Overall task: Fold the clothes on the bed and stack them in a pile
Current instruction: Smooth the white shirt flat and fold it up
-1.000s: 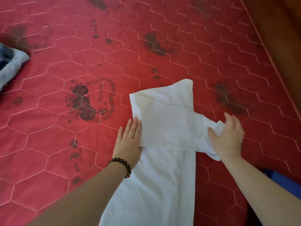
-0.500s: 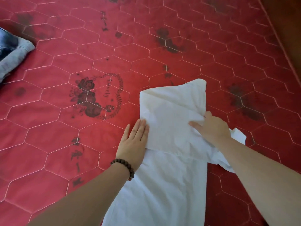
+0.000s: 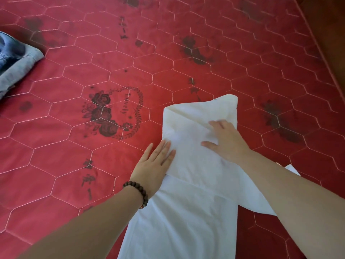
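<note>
A white garment [image 3: 186, 199] lies lengthwise on the red quilted bed [image 3: 93, 165], its far end folded over into a flap. My left hand [image 3: 155, 165], with a bead bracelet on the wrist, lies flat with straight fingers on the flap's left edge. My right hand [image 3: 225, 141] rests flat on top of the flap, fingers spread and pointing left. A sleeve end of the garment sticks out to the right under my right forearm.
Folded blue denim clothes [image 3: 15, 60] lie at the far left edge of the bed. The bed's right edge meets a brown wooden surface [image 3: 328, 25] at the upper right. The bed cover carries dark flower prints.
My right hand has moved left from the sleeve at the right side onto the middle of the folded flap. The left hand has stayed on the flap's left edge.
</note>
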Motion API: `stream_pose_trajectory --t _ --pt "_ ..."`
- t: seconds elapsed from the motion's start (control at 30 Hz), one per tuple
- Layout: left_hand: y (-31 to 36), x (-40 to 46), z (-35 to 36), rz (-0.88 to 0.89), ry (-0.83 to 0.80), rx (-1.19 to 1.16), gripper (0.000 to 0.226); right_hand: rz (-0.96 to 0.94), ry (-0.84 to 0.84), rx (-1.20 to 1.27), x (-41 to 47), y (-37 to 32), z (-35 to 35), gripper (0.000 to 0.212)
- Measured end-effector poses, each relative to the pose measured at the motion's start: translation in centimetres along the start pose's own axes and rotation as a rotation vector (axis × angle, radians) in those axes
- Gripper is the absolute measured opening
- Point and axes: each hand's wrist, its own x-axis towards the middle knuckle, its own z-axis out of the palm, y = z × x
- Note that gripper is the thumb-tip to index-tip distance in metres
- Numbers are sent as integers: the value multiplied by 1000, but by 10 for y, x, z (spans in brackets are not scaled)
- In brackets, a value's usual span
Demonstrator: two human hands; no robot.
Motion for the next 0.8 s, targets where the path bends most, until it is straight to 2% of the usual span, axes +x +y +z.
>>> stream_pose_trajectory --t 0.1,0.23,0.33,0.43,0.5,0.53,0.63,0.73,0.8 --pt "0 0 5 30 29 -9 67 -68 -47 82 40 -35 10 76" --pt "1 -2 8 51 183 18 67 47 -87 421 75 -68 20 68" --pt "0 -4 13 44 205 31 68 108 -148 426 87 -77 18 67" --pt "-2 -4 16 32 186 17 67 84 -178 551 90 -72 10 21" --pt "-2 -5 16 35 185 -14 62 69 -170 669 91 -68 6 30" --pt "-2 -5 17 41 197 -26 60 82 -130 705 91 -68 6 26" --pt "-3 -6 17 65 196 -20 57 133 -51 635 91 -70 10 21" --pt "-4 -6 17 108 198 -6 57 171 -161 665 92 -69 12 43" --pt "-4 -6 18 139 224 1 57 189 -253 724 96 -74 6 43"
